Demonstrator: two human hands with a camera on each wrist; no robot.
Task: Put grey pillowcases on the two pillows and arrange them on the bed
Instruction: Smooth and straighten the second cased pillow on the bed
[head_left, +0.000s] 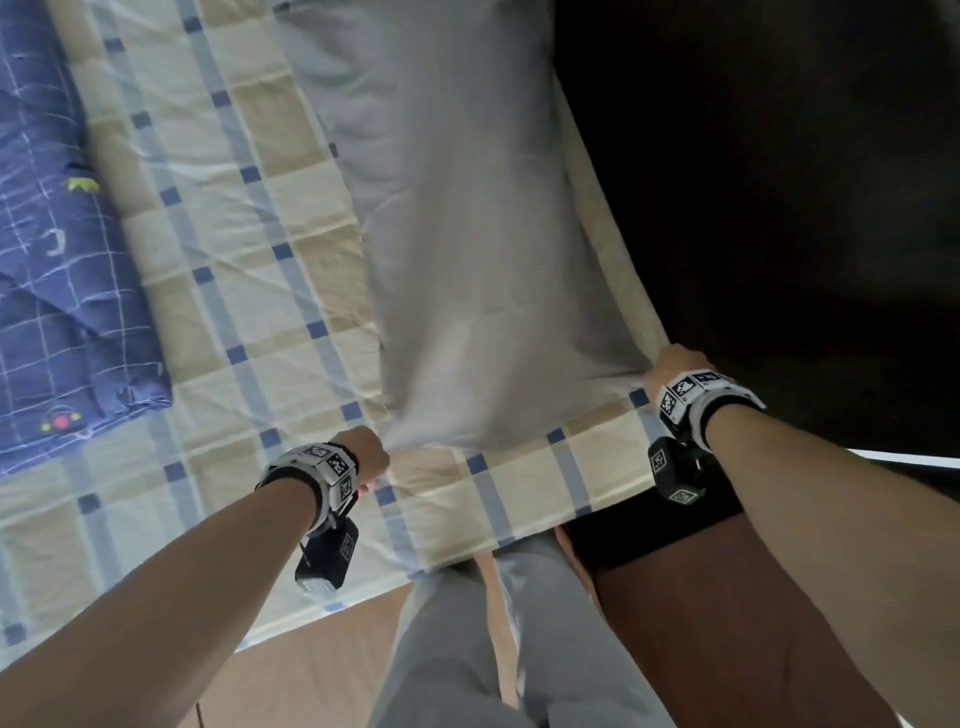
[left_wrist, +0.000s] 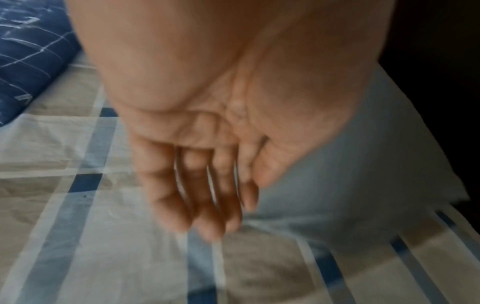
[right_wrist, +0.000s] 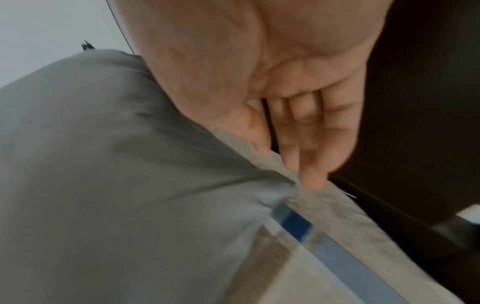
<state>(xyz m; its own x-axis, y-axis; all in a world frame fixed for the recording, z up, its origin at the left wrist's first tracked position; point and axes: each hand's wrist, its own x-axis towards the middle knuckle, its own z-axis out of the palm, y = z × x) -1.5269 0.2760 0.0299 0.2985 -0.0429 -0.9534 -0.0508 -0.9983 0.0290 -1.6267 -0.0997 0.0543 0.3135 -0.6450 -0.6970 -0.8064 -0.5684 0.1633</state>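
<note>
A pillow in a grey pillowcase (head_left: 467, 260) lies lengthwise on the checked bed sheet (head_left: 234, 291), along the bed's right edge. My left hand (head_left: 371, 457) is at its near left corner. In the left wrist view this hand (left_wrist: 207, 195) is blurred, its fingers nearly straight over the sheet beside the grey pillow (left_wrist: 350, 164), holding nothing. My right hand (head_left: 675, 364) is at the near right corner. Its straight fingertips (right_wrist: 311, 176) touch the corner of the grey pillow (right_wrist: 116, 185) at the sheet's edge. No second pillow is in view.
A folded blue patterned quilt (head_left: 52, 260) lies on the left of the bed. To the right of the bed is a dark, unlit area (head_left: 779, 182). My legs in grey trousers (head_left: 467, 649) stand on the wooden floor (head_left: 311, 665) against the bed's near edge.
</note>
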